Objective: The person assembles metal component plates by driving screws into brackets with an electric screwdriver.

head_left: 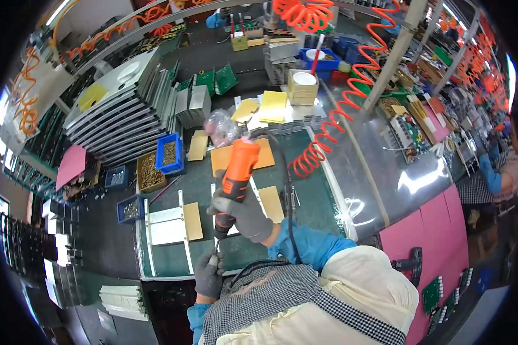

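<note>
An orange and black electric screwdriver [241, 163] is gripped in my right hand [248, 217], its bit pointing down toward me. My gloved left hand [209, 275] is closed at the lower end of the bit, near the front edge of the green work mat [236, 256]. Whatever its fingertips pinch is too small to make out. Left of the screwdriver, two narrow white strips [187, 241] flank a silver plate [166, 226], with a tan board [193, 221] beside it. Another tan board [271, 204] and strip lie partly behind my right hand.
Left of the mat stand a blue bin [169, 153] and a box of brass-coloured fasteners [150, 172]. Stacked metal panels [118, 109] rise behind them. A red coiled hose [334, 123] hangs at the right. Pink sheeting [423, 241] covers the right side, near another person [501, 172].
</note>
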Demonstrator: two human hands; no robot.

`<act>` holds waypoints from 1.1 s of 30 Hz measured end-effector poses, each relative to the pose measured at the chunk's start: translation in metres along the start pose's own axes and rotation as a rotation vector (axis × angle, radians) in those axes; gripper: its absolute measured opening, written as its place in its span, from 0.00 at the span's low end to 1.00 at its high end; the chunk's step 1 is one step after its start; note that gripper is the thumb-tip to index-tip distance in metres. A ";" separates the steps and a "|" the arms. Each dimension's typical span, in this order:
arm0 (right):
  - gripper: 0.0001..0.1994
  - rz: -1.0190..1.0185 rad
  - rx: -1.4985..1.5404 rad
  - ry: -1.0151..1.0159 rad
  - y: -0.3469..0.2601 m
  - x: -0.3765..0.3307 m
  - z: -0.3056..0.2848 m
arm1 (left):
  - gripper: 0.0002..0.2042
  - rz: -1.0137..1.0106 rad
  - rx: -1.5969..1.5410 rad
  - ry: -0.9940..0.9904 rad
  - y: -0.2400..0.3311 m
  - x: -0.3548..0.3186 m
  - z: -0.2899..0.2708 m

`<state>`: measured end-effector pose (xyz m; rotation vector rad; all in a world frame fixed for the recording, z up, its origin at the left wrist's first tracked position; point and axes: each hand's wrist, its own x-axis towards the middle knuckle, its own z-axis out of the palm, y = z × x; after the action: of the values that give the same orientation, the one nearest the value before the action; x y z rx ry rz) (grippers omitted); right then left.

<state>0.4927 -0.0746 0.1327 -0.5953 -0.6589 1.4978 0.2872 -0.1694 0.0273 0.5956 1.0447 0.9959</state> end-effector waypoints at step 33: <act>0.13 -0.349 -0.229 0.147 -0.003 0.031 0.016 | 0.25 -0.028 0.515 0.318 -0.042 0.029 -0.034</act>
<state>0.4821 -0.0448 0.1471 -0.7170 -0.7807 1.0522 0.2769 -0.1644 -0.0327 0.8539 1.6104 0.8106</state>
